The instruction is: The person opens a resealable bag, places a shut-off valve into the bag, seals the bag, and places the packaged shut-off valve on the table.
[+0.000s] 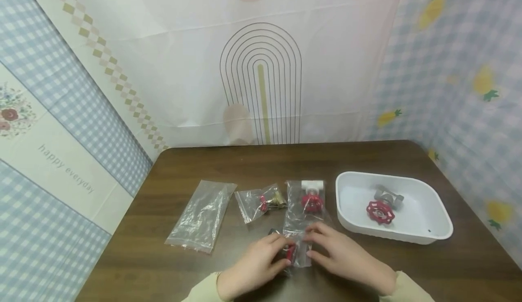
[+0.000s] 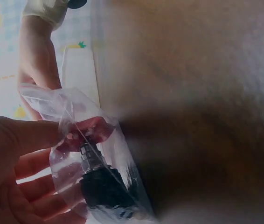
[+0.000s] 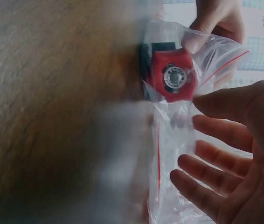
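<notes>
My left hand (image 1: 258, 261) grips a clear zip bag with a valve inside, low over the front middle of the table. In the right wrist view, the valve's red handwheel (image 3: 160, 74) faces up. Its black body (image 2: 105, 193) and metal stem show through the plastic in the left wrist view. Beside the bag's mouth, my right hand (image 1: 344, 254) has its fingers spread and loosely bent, with the thumb close to the plastic. Just beyond the hands lies another clear bag holding a white valve (image 1: 312, 185) with a red handwheel.
A white tray (image 1: 424, 235) on the right holds a metal valve (image 1: 381, 212) with a red handwheel. Left of the middle lies a small bag with a brass valve (image 1: 277, 199). A flat clear bag (image 1: 204, 216) rests farther left on the brown table (image 1: 142, 259).
</notes>
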`<state>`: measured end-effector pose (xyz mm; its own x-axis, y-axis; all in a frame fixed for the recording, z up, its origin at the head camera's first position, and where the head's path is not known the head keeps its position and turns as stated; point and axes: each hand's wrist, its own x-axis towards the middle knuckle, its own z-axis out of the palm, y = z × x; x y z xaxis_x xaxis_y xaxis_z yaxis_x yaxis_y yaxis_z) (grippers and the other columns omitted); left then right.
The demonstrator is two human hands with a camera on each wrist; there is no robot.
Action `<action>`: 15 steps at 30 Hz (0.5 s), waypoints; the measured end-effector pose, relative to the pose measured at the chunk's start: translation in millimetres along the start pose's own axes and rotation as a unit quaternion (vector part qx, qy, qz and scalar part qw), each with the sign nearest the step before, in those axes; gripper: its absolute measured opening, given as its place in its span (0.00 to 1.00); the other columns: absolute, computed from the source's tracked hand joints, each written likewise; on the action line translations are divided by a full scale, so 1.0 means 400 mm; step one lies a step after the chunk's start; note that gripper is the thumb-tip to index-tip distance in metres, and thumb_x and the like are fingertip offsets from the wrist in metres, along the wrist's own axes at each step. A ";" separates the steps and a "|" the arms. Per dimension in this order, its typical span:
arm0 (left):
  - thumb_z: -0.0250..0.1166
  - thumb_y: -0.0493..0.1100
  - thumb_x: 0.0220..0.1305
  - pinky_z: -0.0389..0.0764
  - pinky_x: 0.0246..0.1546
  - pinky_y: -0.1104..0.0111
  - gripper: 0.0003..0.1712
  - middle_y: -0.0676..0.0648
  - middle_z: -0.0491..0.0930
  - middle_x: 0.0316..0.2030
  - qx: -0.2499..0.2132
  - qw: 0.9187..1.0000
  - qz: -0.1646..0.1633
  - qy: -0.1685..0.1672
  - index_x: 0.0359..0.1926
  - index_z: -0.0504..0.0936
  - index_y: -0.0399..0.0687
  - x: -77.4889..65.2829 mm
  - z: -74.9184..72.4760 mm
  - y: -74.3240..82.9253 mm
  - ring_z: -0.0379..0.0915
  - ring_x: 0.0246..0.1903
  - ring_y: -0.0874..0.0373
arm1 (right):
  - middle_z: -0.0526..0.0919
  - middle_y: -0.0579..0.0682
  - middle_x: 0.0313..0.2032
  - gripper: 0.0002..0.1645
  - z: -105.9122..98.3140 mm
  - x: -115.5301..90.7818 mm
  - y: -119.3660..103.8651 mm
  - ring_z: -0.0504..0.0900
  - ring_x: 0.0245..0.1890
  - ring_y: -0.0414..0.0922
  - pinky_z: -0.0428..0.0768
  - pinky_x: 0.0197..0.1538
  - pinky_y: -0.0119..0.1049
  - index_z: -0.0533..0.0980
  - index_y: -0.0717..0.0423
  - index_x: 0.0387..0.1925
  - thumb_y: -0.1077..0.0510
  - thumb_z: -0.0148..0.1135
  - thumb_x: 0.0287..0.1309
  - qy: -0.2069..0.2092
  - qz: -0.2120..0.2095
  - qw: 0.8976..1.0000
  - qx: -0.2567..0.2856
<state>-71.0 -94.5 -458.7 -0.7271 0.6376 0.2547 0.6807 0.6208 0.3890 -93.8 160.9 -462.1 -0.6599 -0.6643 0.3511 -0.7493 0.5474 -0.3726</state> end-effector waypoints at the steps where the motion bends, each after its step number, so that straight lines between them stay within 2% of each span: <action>1: 0.70 0.46 0.65 0.81 0.45 0.73 0.21 0.53 0.82 0.48 0.004 1.000 -0.009 0.004 0.57 0.80 0.48 -0.002 -0.003 -0.001 0.79 0.46 0.64 | 0.79 0.50 0.54 0.18 0.003 0.003 0.001 0.83 0.49 0.46 0.84 0.50 0.43 0.82 0.53 0.52 0.54 0.70 0.60 -0.001 0.001 1.000 -0.001; 5: 0.72 0.45 0.61 0.83 0.44 0.68 0.22 0.51 0.83 0.47 0.036 0.998 -0.042 0.028 0.55 0.81 0.47 -0.007 -0.015 -0.021 0.81 0.44 0.60 | 0.78 0.55 0.60 0.24 0.010 0.018 0.011 0.81 0.55 0.51 0.81 0.55 0.48 0.78 0.56 0.59 0.53 0.68 0.63 -0.006 0.020 1.000 -0.011; 9: 0.73 0.44 0.59 0.84 0.43 0.63 0.22 0.49 0.83 0.46 0.063 0.994 -0.074 0.049 0.55 0.81 0.46 -0.008 -0.028 -0.057 0.82 0.42 0.56 | 0.75 0.60 0.63 0.31 0.013 0.019 0.021 0.77 0.61 0.57 0.76 0.61 0.54 0.74 0.61 0.65 0.51 0.67 0.64 -0.044 0.037 0.998 -0.029; 15: 0.73 0.40 0.59 0.84 0.41 0.58 0.23 0.47 0.83 0.47 0.085 0.990 -0.083 0.078 0.56 0.80 0.44 0.005 -0.042 -0.105 0.82 0.42 0.52 | 0.71 0.62 0.68 0.34 0.020 0.009 0.025 0.71 0.66 0.62 0.71 0.63 0.63 0.72 0.64 0.66 0.47 0.63 0.66 -0.103 0.049 0.993 -0.033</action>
<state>-102.7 -126.9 -459.4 -0.8261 0.4510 0.3378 0.5467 0.7868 0.2865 -103.1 160.0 -471.3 -0.7099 -0.6924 0.1291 -0.6881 0.6427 -0.3368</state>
